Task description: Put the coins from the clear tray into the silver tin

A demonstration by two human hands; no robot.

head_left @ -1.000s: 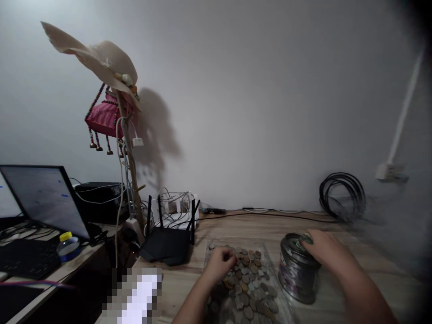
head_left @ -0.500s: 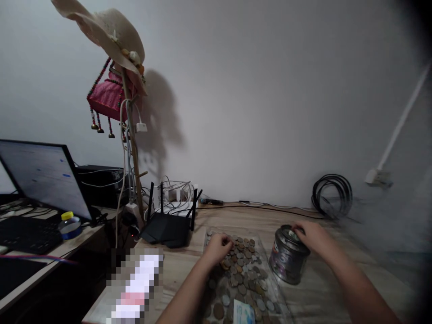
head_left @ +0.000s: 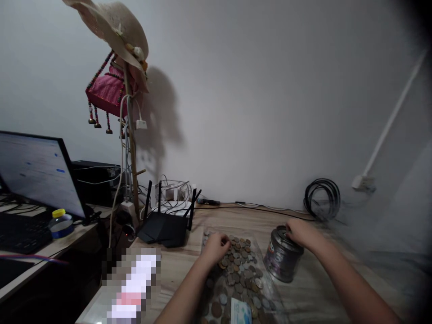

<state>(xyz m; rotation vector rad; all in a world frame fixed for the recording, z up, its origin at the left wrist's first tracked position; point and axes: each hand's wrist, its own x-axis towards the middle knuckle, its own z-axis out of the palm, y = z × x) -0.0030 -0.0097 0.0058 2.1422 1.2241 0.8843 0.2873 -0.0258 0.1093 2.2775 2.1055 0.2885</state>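
A heap of several mixed coins (head_left: 241, 274) lies on a clear plastic sheet (head_left: 270, 299) on the wooden table. My left hand (head_left: 216, 247) rests at the far left of the heap, its fingers curled in a pinch on coins. To the right stands a round metal tin (head_left: 281, 258). My right hand (head_left: 300, 231) lies over the tin's top, fingers bent at its opening. A blue banknote (head_left: 240, 311) lies on the sheet at the near edge.
A black router (head_left: 165, 227) with antennas stands left of the coins. Behind it are tangled cables and a stand holding a straw hat (head_left: 116, 27) and a pink bag (head_left: 106, 90). A monitor (head_left: 37, 168) and small bottle (head_left: 60, 222) occupy the left desk. A black cable coil (head_left: 322, 200) leans on the wall.
The camera has tilted down and shifted, so tin and coins appear further off. Both hands stay where they were, the left on the coins and the right on the tin.
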